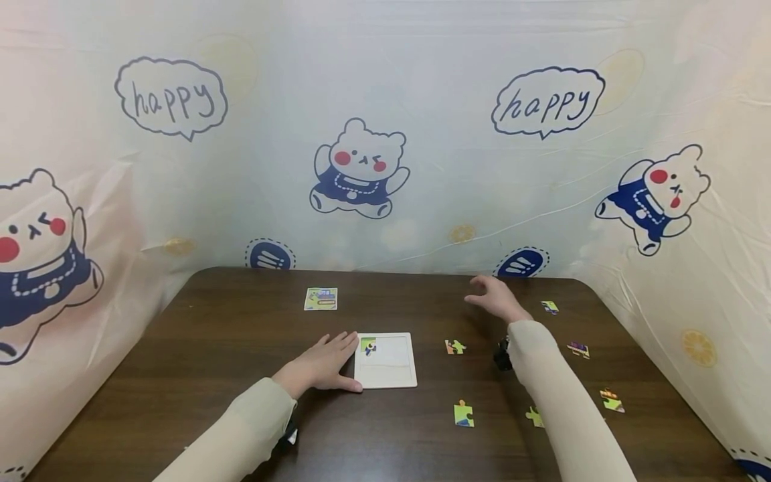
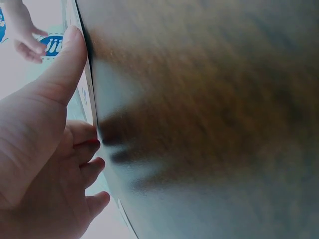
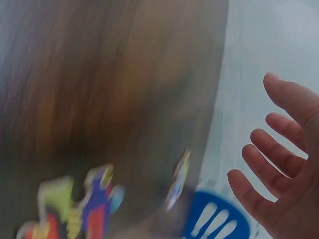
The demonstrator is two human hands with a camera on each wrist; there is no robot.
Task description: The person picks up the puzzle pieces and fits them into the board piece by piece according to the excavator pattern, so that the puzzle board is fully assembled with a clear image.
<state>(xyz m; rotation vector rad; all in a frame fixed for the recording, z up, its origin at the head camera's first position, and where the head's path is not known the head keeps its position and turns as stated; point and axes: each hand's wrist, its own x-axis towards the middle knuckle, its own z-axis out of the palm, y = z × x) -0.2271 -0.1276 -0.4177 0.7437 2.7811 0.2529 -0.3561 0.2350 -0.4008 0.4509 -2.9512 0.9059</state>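
As the tray (image 1: 385,376) stands: located mid-frame, below centre; one puzzle piece (image 1: 369,344) set in its upper left corner, most of the recess unfilled.
Left hand (image 1: 325,361): thumb and fingers spread, rested against the tray's left edge; nothing gripped.
Right hand (image 1: 495,298): held right of centre, fingers apart and loosely bent; nothing held.
Loose pieces (image 1: 464,415): at least six seen, scattered on the table (image 1: 241,321) right of the tray; judged as left to be fitted.
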